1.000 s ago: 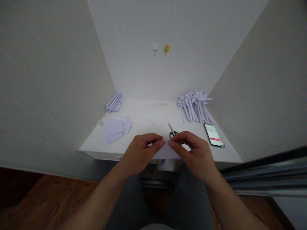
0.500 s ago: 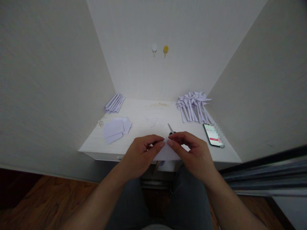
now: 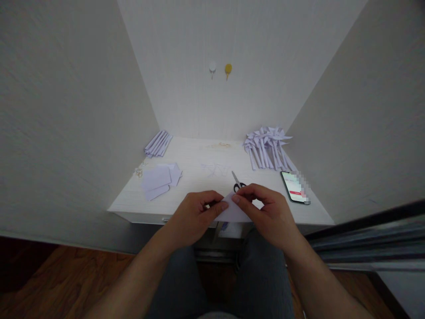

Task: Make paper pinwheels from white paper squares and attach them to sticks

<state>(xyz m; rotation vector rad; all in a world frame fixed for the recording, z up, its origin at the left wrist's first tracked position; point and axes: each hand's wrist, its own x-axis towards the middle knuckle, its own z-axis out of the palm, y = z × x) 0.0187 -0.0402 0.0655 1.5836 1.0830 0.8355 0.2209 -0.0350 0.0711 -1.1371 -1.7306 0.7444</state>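
Both my hands hold one small piece of white paper (image 3: 233, 213) just above the front edge of the white desk (image 3: 195, 177). My left hand (image 3: 195, 217) pinches its left side with thumb and forefinger. My right hand (image 3: 270, 215) pinches the right side, and the fingertips of the two hands nearly meet at the paper's top fold. Black-handled scissors (image 3: 237, 180) lie on the desk just behind my right hand's fingers.
A few flat paper sheets (image 3: 159, 178) lie at the desk's left. A bundle of folded paper strips (image 3: 158, 143) sits at the back left, a heap of folded paper pinwheels (image 3: 268, 146) at the back right. A lit phone (image 3: 294, 187) rests at the right. Two hooks (image 3: 219, 69) hang on the wall.
My hands have shifted a little lower and my left thumb has slid slightly along the paper's fold. Nothing else on the desk has moved.
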